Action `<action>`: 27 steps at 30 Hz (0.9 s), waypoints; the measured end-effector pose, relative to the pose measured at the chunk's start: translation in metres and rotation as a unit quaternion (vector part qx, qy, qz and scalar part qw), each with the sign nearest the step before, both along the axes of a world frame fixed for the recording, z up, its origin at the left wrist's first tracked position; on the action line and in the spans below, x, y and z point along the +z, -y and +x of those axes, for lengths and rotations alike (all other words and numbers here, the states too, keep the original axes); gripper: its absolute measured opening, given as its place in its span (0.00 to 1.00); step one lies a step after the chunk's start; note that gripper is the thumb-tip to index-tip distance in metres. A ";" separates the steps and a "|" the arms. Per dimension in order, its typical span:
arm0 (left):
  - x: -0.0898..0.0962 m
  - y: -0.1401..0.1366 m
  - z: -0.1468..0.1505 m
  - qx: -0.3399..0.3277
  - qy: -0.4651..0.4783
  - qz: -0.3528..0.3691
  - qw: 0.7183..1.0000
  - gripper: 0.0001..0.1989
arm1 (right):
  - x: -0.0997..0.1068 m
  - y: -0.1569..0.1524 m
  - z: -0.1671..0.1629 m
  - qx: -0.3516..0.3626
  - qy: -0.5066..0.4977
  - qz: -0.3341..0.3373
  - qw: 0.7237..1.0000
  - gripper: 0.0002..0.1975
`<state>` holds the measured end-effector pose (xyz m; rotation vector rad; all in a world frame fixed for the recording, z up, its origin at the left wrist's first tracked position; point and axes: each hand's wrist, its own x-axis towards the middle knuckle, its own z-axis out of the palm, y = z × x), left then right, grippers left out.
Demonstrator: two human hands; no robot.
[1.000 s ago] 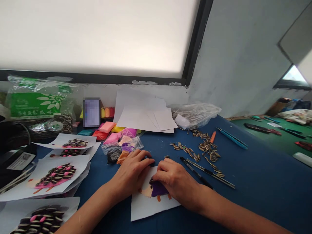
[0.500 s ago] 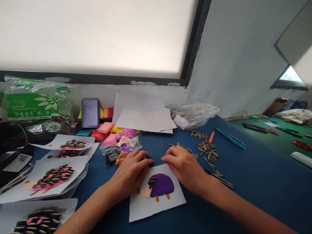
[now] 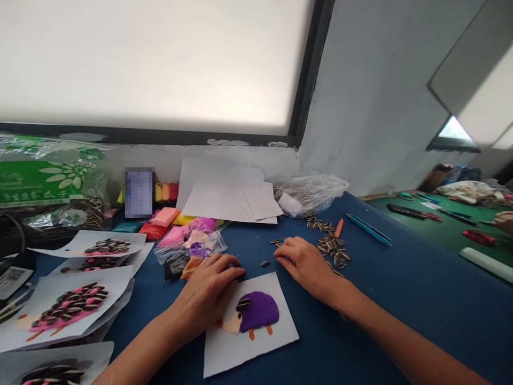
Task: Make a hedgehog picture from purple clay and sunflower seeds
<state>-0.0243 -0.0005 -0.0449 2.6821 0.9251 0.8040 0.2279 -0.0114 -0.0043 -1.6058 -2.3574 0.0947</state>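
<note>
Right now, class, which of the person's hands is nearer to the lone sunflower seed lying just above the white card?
The right hand is nearer: its fingertips are just right of the lone seed. The left hand rests on the card's upper left edge, its fingers slightly farther to the seed's left.

Bright frosted window (image 3: 152,59), dark frame; grey-white wall (image 3: 368,96); blue table (image 3: 420,299); green table (image 3: 449,230) right.
</note>
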 end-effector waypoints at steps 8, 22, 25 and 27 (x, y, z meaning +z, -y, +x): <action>-0.004 -0.001 0.001 0.002 0.001 0.000 1.000 0.14 | -0.008 -0.002 -0.022 0.024 -0.017 -0.013 0.999 0.03; 0.001 -0.002 0.001 -0.004 -0.003 0.001 1.000 0.14 | 0.010 0.049 -0.032 0.151 -0.191 -0.050 0.969 0.07; 0.001 -0.002 0.000 -0.003 -0.006 0.000 1.000 0.14 | 0.004 0.055 -0.038 0.167 -0.182 -0.046 0.968 0.06; 0.001 -0.002 0.000 -0.003 -0.008 0.000 1.000 0.14 | 0.002 0.055 -0.042 0.162 -0.172 -0.034 0.971 0.06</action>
